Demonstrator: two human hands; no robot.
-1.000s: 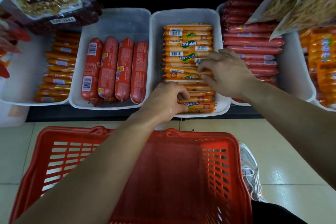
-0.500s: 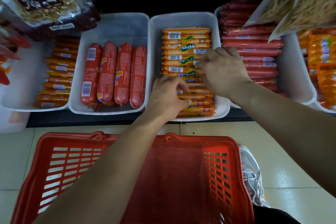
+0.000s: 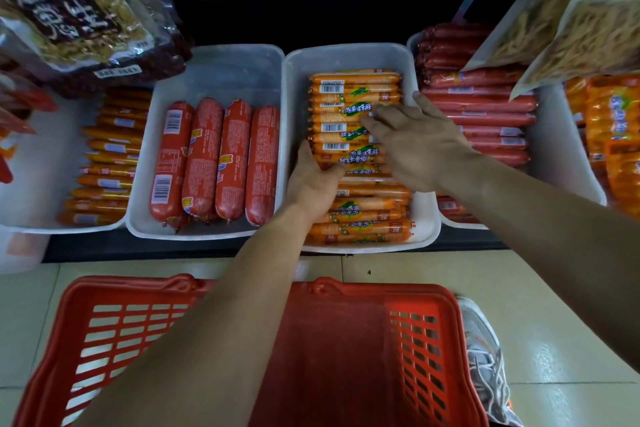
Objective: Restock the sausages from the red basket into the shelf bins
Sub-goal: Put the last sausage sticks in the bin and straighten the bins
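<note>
Cupping the left ends of the stack, the left hand (image 3: 313,185) had its thumb raised along those ends and its fingers curled over the top of one row. The right hand (image 3: 420,147) lay flat and spread on top, fingertips pointing toward the left of the frame. Under both were the orange sausages (image 3: 353,90), stacked in the middle bin (image 3: 349,54) at centre frame. Their long axes ran left to right, crosswise to both forearms. So the left hand met them end-on and the right hand lay along their length. That probably suited squaring the rows from the left end while the flat palm kept them from rolling. Bare bin floor showed only above the stack, toward the top of the frame, so any shove would likely go that way. Left of this bin lay thick red sausages (image 3: 214,159), their long axes running up and down the frame. Slim red sausages (image 3: 485,104) filled the bin on the right. Across the bottom of the frame sat the red basket (image 3: 381,288), well apart from both hands. No sausages showed in the part of it not hidden by the arms.
</note>
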